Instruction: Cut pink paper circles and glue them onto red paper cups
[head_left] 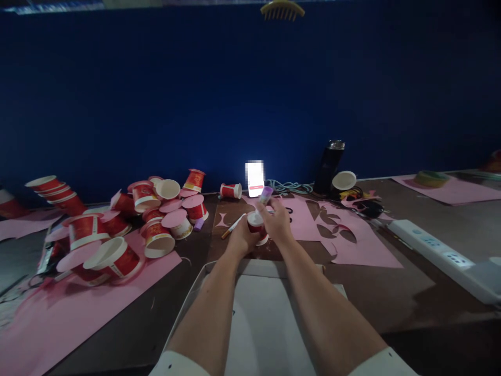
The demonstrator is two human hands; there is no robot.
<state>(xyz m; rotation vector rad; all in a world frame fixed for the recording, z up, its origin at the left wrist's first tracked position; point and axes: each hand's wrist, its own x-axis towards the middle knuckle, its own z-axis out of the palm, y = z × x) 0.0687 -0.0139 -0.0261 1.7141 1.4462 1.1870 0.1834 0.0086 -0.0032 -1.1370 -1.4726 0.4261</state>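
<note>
My left hand (242, 239) is wrapped round a red-and-white paper cup (256, 220) over the table, near the box's far edge. A glue stick with a purple end (266, 195) is pinched in my right hand (277, 222), tilted, its lower end close to the cup's white top. Whether the stick touches the cup is hidden by my fingers. Left of my hands lie a marker-like pen (234, 226) and a small purple cap (199, 224). Beyond them a lit phone (255, 178) leans upright against the blue wall, and a paper cup (230, 191) lies on its side.
Several red paper cups (156, 243), some with pink discs, are heaped at left on pink paper (102, 308). Cut pink sheets (364, 245), a black bottle (329, 167) and a power strip (434, 250) are at right. A white box (262, 297) lies under my forearms.
</note>
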